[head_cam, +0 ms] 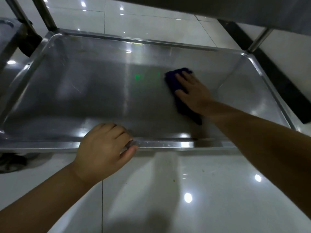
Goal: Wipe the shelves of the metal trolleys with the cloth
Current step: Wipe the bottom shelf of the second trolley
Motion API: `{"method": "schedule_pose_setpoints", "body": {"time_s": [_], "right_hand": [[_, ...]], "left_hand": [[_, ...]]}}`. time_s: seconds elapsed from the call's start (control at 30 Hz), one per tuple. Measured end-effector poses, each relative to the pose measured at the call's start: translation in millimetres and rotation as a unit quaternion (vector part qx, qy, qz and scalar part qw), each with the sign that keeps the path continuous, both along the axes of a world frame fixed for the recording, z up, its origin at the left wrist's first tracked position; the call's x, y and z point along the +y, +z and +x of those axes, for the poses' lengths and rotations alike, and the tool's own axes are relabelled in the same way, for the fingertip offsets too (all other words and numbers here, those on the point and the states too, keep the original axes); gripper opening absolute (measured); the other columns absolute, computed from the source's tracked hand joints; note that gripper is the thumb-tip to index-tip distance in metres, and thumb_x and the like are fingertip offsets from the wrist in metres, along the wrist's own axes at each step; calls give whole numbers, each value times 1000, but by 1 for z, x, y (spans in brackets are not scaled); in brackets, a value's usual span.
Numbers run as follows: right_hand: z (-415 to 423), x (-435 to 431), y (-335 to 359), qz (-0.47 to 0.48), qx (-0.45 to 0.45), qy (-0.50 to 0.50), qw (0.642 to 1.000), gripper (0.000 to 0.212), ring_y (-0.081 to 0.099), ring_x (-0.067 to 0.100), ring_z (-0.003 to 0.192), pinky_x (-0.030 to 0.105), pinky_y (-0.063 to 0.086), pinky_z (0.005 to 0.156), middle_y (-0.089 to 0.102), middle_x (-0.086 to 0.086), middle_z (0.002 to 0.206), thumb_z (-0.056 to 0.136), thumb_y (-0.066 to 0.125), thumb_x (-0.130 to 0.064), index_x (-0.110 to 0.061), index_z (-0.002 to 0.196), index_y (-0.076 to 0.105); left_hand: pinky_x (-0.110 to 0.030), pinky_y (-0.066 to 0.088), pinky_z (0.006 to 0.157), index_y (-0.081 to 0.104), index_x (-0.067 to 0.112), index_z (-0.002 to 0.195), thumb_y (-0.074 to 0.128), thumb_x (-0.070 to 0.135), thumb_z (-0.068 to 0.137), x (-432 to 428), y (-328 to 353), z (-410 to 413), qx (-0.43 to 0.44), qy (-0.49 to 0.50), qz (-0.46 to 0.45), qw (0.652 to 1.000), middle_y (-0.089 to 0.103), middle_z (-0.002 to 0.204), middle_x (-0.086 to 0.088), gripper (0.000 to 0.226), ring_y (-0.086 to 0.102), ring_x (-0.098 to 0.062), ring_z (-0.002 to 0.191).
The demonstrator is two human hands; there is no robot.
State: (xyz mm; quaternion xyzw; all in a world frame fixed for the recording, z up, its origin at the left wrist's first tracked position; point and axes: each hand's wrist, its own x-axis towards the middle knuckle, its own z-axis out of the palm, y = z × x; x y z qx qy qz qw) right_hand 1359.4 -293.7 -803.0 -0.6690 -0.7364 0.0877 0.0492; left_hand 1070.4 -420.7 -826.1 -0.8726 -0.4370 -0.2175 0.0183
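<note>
Two bare hands were at work on the lowest shelf (101, 91) of a metal trolley, a shallow steel tray with a raised rim. The right hand (193, 93) lay flat on a dark blue cloth (170, 81), fingers straight and spread, pressing it onto the shelf floor right of the middle, well clear of the far edge. Part of the cloth trailed out from under the palm toward the near side. The left hand (102, 148) gripped the front rim (168, 144), its fingers curled over the top and the thumb hooked beneath. Round metal posts (45, 12) rose from the far left corner, and the edge of a higher shelf (218, 7) hung overhead. Glossy white floor tiles (202, 190) lay all around, mirroring the ceiling lights.
</note>
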Motion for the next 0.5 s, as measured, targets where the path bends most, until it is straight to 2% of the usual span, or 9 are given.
{"method": "schedule_pose_setpoints", "body": {"time_s": [0.13,0.23,0.4,0.5], "right_hand": [[87,-20,6,-23,0,-149,989,61,2,25,148,35,6,118,5,6,161,101,40,-37,-21,154,14],[119,-46,8,-15,-5,-193,981,58,6,30,147,38,7,118,8,12,160,102,38,-31,-17,153,15],[94,-65,4,-21,-15,-240,970,60,3,30,148,39,7,118,5,10,161,102,33,-40,-20,154,11],[44,-62,3,-20,-28,-205,978,61,0,29,148,37,5,118,3,8,162,101,30,-45,-23,154,8]], "left_hand": [[-30,48,61,74,10,80,50,36,88,-6,-4,1,-15,14,18,1000,69,78,-5,36,63,-24,67],[-29,49,59,74,10,83,52,35,88,-9,-5,2,-26,19,30,999,69,78,-4,33,64,-24,66],[-33,54,62,74,10,90,52,28,88,-9,-3,-8,-26,-14,31,999,71,86,-5,29,67,-26,72],[-35,53,67,74,9,90,50,25,88,-13,-1,-21,-22,-22,28,999,70,88,-6,30,66,-28,76]]}}
